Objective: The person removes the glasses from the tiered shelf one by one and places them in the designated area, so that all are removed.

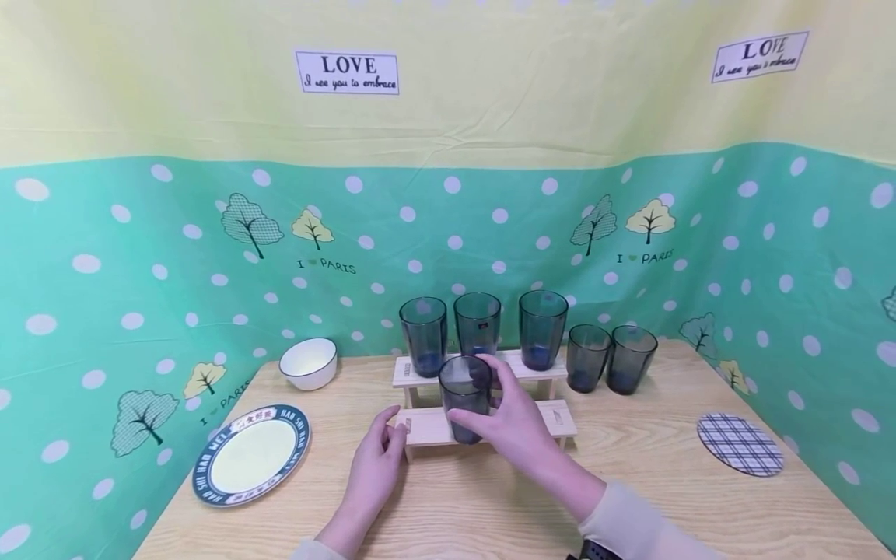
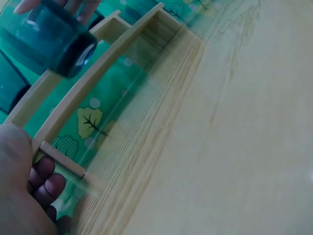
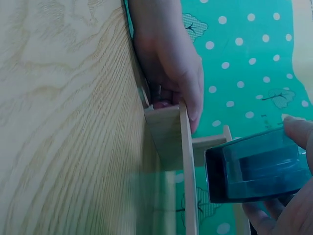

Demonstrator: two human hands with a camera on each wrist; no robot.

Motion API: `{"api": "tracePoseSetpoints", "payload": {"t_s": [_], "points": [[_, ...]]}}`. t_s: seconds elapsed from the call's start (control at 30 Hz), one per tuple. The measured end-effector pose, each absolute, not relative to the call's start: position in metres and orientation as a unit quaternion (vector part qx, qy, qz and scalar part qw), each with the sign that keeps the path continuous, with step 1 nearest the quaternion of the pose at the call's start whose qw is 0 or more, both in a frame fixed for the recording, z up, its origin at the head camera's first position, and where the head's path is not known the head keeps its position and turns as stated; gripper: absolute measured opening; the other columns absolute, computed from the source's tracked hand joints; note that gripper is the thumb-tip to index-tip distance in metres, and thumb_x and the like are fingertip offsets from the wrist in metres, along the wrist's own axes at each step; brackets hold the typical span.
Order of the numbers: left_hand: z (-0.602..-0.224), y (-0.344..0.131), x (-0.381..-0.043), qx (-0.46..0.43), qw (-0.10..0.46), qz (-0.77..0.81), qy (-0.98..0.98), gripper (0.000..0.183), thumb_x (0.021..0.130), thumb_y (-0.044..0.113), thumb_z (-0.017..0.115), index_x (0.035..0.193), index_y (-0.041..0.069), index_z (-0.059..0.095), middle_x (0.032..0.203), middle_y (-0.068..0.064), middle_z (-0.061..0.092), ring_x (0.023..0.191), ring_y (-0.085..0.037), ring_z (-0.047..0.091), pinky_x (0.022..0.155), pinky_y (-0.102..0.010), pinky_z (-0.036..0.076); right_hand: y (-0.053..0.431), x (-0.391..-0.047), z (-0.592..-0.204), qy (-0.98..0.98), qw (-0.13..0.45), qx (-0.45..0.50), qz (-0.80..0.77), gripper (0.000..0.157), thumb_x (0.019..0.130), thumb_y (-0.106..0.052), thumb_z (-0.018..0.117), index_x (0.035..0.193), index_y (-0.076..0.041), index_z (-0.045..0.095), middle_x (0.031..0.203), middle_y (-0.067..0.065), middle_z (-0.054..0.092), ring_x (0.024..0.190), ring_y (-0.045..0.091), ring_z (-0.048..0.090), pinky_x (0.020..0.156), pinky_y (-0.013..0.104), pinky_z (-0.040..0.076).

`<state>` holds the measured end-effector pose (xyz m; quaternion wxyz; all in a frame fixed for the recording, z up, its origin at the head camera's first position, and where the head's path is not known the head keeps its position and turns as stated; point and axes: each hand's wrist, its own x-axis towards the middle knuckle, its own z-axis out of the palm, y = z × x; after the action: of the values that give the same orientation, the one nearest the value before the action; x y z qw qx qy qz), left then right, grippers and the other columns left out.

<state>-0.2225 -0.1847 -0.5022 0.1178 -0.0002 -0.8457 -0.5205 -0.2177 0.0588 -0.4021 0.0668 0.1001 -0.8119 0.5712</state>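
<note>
My right hand (image 1: 518, 424) grips a dark tinted glass tumbler (image 1: 463, 389) by its side, thumb in front and fingers behind. The tumbler is close over the lower step of a two-step wooden rack (image 1: 428, 428); a gap shows under its base in the right wrist view. With my left hand (image 1: 374, 467) I hold the rack's left end, the thumb along the top board and the fingers curled by the leg (image 2: 63, 159). On the upper step stand three matching tumblers, at left (image 1: 424, 334), middle (image 1: 478, 323) and right (image 1: 543, 330).
Two shorter dark tumblers (image 1: 586, 358) stand on the table right of the rack. A white bowl (image 1: 308, 364) sits at the back left, with a blue-rimmed plate (image 1: 301, 435) in front of it. A checked round mat (image 1: 740, 443) lies at the right. Patterned cloth surrounds the table.
</note>
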Motion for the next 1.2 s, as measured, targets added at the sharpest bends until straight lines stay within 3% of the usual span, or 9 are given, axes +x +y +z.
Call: {"api": "tracePoseSetpoints", "payload": {"t_s": [0.5, 0.83, 1.2], "points": [[-0.501, -0.185, -0.223, -0.001, 0.116, -0.526, -0.843, 0.046, 0.116, 0.022, 0.057, 0.157, 0.002, 0.055, 0.082, 0.001, 0.054, 0.067, -0.013, 0.05, 0.061, -0.03, 0.044, 0.114, -0.206, -0.387, -0.833, 0.051, 0.062, 0.547, 0.1, 0.085, -0.045, 0.098, 0.166, -0.027, 0.042, 0.153, 0.013, 0.058, 0.14, 0.044, 0.059, 0.11, 0.055, 0.054], [-0.499, -0.185, -0.222, -0.002, 0.111, -0.523, -0.845, 0.047, 0.117, 0.024, 0.056, 0.159, 0.002, 0.054, 0.082, 0.001, 0.054, 0.068, -0.013, 0.049, 0.062, -0.03, 0.043, 0.152, -0.204, -0.384, -0.839, 0.071, 0.055, 0.537, 0.101, 0.086, -0.041, 0.097, 0.166, -0.02, 0.039, 0.151, 0.016, 0.058, 0.144, 0.037, 0.055, 0.117, 0.055, 0.047], [-0.502, -0.185, -0.224, 0.009, 0.109, -0.52, -0.847, 0.045, 0.116, 0.021, 0.057, 0.158, 0.004, 0.055, 0.082, 0.001, 0.054, 0.069, -0.016, 0.05, 0.063, -0.03, 0.044, 0.186, -0.205, -0.382, -0.85, 0.1, 0.052, 0.514, 0.106, 0.089, -0.046, 0.095, 0.169, -0.013, 0.033, 0.154, 0.022, 0.056, 0.146, 0.04, 0.052, 0.119, 0.059, 0.044]]}}
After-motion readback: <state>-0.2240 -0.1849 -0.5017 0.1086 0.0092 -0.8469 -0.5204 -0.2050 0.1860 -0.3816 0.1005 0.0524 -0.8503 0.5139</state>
